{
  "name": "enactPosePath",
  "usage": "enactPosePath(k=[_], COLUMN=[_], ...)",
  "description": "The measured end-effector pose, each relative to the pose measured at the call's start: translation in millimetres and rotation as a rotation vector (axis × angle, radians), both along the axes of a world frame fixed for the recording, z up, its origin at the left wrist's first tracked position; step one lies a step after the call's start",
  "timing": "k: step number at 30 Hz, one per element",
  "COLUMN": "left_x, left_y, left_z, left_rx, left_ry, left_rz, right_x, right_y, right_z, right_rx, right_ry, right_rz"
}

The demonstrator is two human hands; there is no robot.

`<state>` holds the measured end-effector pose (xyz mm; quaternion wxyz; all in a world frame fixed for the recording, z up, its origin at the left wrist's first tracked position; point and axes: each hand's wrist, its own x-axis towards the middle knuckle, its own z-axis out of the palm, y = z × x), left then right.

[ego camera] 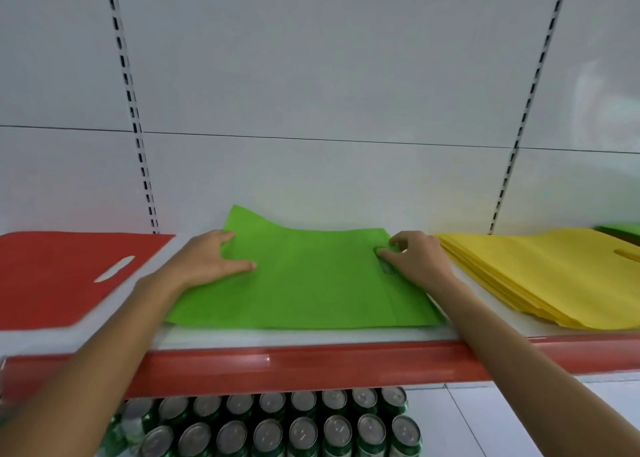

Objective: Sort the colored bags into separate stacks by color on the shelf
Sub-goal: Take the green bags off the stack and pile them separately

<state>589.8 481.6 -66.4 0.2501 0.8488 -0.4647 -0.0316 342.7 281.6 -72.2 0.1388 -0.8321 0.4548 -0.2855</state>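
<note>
A green bag (308,280) lies flat in the middle of the white shelf (311,335), its far left corner curled up against the back wall. My left hand (211,259) rests on its left edge with fingers straight. My right hand (412,259) is at the bag's right side, fingers curled at the handle cut-out. A red bag (52,276) with a handle slot lies to the left. A stack of yellow bags (540,276) sits to the right. More green (620,229) shows behind the yellow stack at the far right edge.
The shelf has a red front lip (311,363). Below it stand several rows of green cans with silver tops (277,425). White back panels with slotted uprights (138,145) rise behind the shelf.
</note>
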Motion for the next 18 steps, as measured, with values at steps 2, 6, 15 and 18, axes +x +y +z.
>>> enactPosePath(k=[2,6,15,18], left_x=[3,8,7,3], left_y=[-3,-5,-3,-1], left_z=[-3,-5,-13,-14], left_rx=[0.022,0.045,0.113,0.127], left_ry=[0.009,0.001,-0.043,-0.041], left_rz=[0.001,-0.018,-0.011,0.003], right_x=[1,2,2,1], right_y=[-1,-2,-1,-1], right_z=[0,0,-6,-7], right_rx=[0.003,0.009,-0.089,-0.092], right_ry=[-0.011,0.056,0.167,0.171], right_rz=[0.01,0.01,0.037,0.044])
